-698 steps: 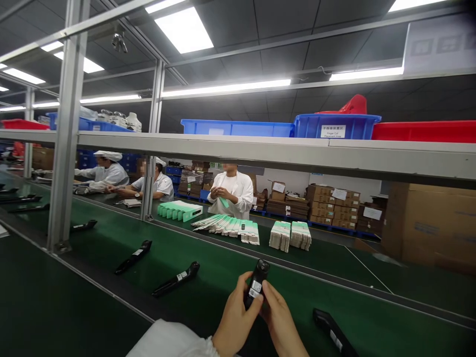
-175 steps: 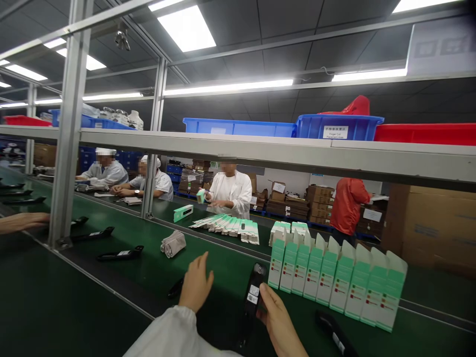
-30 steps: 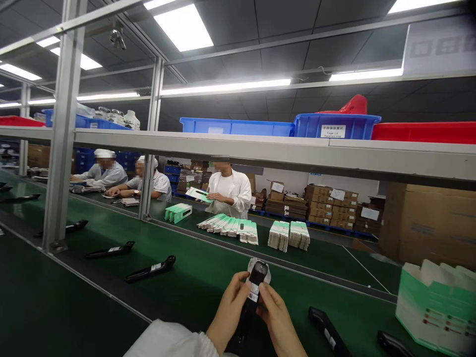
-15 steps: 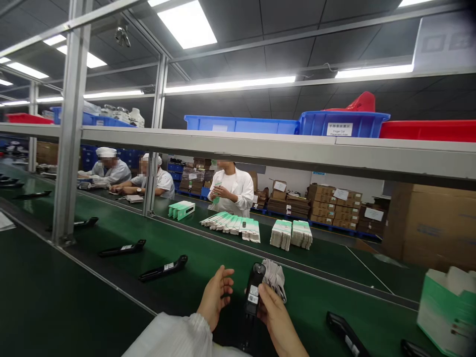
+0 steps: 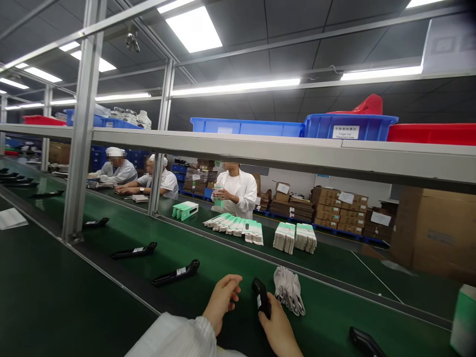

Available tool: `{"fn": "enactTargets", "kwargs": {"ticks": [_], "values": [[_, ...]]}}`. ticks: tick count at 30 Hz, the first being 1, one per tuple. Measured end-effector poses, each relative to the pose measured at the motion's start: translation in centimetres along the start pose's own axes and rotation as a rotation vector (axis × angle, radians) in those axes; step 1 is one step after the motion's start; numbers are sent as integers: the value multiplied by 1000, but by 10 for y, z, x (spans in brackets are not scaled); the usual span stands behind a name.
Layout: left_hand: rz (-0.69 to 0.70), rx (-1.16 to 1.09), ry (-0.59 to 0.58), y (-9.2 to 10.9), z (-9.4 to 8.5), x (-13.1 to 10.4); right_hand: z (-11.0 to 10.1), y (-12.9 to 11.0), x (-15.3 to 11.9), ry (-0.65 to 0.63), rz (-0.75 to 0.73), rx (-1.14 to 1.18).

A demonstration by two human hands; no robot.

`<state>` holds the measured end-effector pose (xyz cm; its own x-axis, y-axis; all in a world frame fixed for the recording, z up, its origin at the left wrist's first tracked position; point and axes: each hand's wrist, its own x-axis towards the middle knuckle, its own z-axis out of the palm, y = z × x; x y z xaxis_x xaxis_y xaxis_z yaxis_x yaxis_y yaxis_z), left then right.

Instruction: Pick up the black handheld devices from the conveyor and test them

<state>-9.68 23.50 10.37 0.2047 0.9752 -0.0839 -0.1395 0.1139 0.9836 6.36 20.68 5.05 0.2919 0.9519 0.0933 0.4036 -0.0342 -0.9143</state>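
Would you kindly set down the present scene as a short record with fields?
Left hand: holding nothing visible, fingers loosely curled
Right hand: gripping a black device
Near right hand: pale bundle on the green belt
Also on belt: more black devices
Across: person in white, flat carton stacks
Shelf: blue bins, red bin

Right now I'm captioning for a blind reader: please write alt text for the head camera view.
The right hand holds a black, angled device over a green surface; the left hand, beside it, holds nothing. A pale grey bundle lies nearby, with similar black devices to either side. Behind are people in white and green-and-white cartons.
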Motion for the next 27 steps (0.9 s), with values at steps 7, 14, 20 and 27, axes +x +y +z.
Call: {"fn": "enactTargets", "kwargs": {"ticks": [7,14,20,27], "values": [[94,479,-11,-1,-6,6,-9,14,6,-49,-89,-464],[192,883,310,21,-65,17,-14,-2,5,-31,-233,-436],[32,945,350,20,-94,20,-7,-13,-4,-76,-283,-291],[-48,443,59,14,-48,20,-9,-20,-6,-101,-143,-8]]}}
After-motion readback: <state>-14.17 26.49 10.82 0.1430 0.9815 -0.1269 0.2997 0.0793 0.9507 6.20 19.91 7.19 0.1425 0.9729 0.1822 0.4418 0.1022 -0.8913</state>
